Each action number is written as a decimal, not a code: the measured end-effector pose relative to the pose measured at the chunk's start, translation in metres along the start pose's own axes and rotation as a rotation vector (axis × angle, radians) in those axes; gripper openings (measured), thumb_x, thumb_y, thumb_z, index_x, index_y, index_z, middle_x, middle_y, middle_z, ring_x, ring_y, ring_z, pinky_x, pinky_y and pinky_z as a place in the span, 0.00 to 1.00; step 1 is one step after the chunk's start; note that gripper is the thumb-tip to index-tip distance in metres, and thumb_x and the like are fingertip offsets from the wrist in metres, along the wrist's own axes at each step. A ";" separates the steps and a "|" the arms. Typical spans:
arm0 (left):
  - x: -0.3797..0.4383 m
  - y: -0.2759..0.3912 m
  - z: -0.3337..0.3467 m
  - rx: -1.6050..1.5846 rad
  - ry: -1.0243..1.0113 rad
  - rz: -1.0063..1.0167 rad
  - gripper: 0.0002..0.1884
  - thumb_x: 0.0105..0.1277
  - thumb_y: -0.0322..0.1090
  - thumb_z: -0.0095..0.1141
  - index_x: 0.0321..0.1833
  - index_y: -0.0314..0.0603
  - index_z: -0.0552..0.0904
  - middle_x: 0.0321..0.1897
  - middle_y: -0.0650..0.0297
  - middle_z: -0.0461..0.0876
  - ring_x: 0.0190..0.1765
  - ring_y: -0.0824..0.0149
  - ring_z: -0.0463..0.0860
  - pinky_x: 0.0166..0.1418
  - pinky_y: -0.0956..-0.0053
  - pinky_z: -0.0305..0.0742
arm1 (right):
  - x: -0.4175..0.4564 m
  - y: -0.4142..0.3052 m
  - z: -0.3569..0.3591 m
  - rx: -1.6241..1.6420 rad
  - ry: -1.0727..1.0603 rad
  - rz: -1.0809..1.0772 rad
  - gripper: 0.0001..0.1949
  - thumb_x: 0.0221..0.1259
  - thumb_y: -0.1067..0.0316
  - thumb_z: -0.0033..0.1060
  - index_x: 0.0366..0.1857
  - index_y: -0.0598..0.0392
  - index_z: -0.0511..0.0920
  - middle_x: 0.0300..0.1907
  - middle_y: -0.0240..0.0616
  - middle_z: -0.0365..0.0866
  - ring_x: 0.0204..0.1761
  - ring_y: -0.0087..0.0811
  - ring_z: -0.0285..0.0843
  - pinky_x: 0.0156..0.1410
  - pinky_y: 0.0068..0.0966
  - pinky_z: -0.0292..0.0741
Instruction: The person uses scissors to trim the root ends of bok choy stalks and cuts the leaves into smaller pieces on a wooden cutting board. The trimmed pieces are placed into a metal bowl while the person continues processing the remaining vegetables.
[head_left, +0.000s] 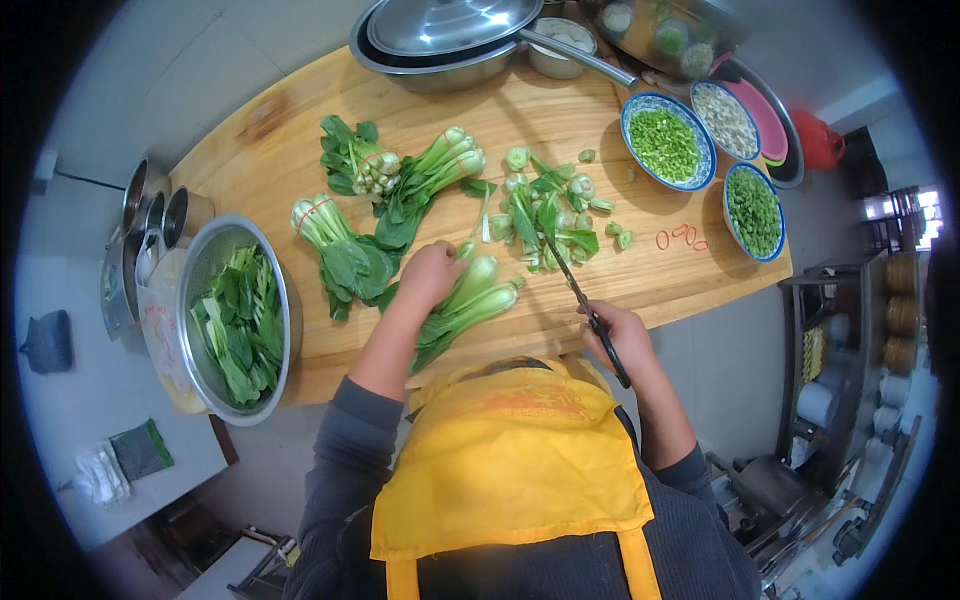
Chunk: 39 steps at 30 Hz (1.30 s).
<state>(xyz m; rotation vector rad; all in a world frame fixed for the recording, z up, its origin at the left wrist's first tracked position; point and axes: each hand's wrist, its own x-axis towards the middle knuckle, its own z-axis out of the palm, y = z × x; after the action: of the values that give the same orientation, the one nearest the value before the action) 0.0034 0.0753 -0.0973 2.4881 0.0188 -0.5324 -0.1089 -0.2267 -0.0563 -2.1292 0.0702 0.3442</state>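
Observation:
My right hand (619, 334) grips the black handle of a knife (576, 291). The blade points away from me, its tip at a pile of bok choy trimmings (551, 210) made up of cut root ends and loose leaves. The fingers of my left hand (431, 276) are curled around a small bok choy stalk (466, 249), mostly hidden by the hand. Loose bok choy heads (480, 300) lie just right of that hand, leaves towards me. Beyond it, bok choy bundles (322, 221) tied with red bands rest on the wooden table (255, 161).
A steel colander (196, 375) of bok choy stands at the left. At the right are bowls of chopped greens (664, 146) and white pieces (724, 120), with red rubber bands (679, 235) nearby. A lidded pan (450, 30) sits at the back, its long handle reaching right.

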 end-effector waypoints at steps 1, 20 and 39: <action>0.001 -0.004 -0.005 -0.082 -0.007 -0.007 0.19 0.61 0.42 0.64 0.47 0.33 0.80 0.39 0.50 0.84 0.41 0.54 0.84 0.48 0.65 0.78 | 0.000 -0.001 0.000 -0.011 -0.003 -0.004 0.13 0.57 0.72 0.61 0.47 0.58 0.81 0.22 0.29 0.71 0.24 0.19 0.66 0.31 0.20 0.69; -0.032 0.087 -0.017 -0.575 -0.291 0.177 0.13 0.77 0.38 0.45 0.36 0.37 0.75 0.26 0.71 0.75 0.27 0.78 0.69 0.33 0.80 0.67 | 0.023 -0.037 0.001 -0.103 -0.070 -0.123 0.18 0.52 0.65 0.63 0.49 0.52 0.76 0.33 0.47 0.79 0.39 0.50 0.78 0.42 0.42 0.74; -0.076 0.014 -0.146 -0.315 0.449 -0.127 0.20 0.70 0.40 0.56 0.61 0.37 0.79 0.41 0.55 0.85 0.45 0.67 0.83 0.53 0.71 0.75 | 0.004 -0.002 -0.003 -0.019 0.031 0.087 0.12 0.54 0.69 0.59 0.42 0.56 0.80 0.20 0.36 0.73 0.22 0.26 0.69 0.32 0.26 0.71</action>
<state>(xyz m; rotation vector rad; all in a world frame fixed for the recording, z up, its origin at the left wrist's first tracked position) -0.0108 0.1522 0.0480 2.2523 0.4061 -0.0066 -0.1039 -0.2277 -0.0545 -2.1548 0.1787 0.3637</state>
